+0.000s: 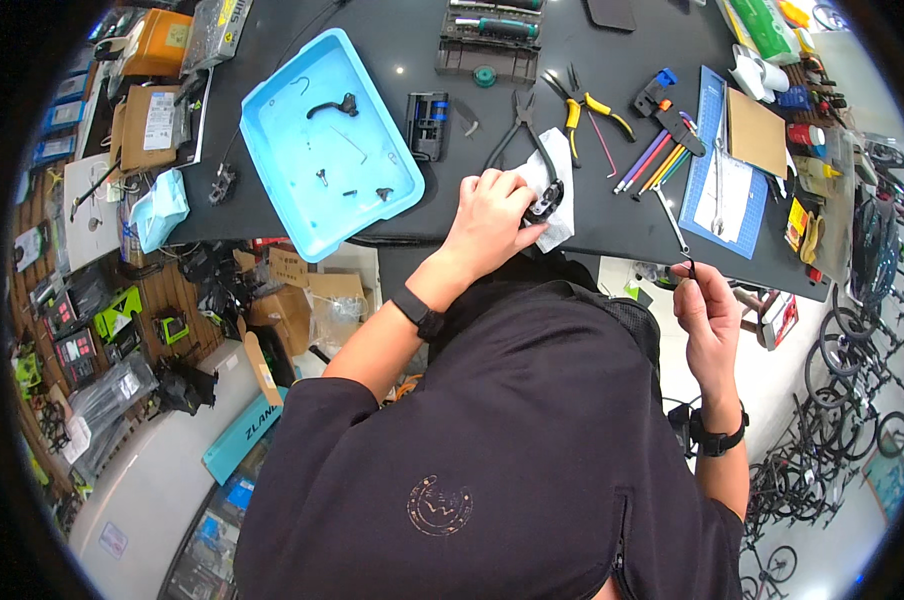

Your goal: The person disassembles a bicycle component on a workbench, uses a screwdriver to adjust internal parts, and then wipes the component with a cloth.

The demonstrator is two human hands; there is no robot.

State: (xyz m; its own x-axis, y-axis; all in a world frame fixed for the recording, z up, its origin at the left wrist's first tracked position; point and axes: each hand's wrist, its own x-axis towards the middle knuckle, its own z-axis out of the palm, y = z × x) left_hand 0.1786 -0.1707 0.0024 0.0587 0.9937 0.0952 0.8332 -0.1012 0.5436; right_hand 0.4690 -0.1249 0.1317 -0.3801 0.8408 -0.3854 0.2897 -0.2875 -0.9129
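My left hand (492,218) is closed on a small black metal part (544,205), which looks like a bicycle component, at the table's near edge. Beneath and beside it lies a white cloth or paper (556,160). Cutting pliers (523,115) with black handles rest just beyond, partly over the white sheet. Off to the right, past the table edge, my right hand (709,312) pinches a tiny dark piece (691,269) between thumb and finger; its kind is too small to make out. A combination wrench (670,220) on the table lies close to those fingertips.
A light blue tray (262,165) holds a black lever (332,107) and several small parts. Yellow-handled pliers (574,115), coloured hex keys (662,160), a blue cutting mat (751,200) and a black tool case (487,65) are on the dark table (392,60).
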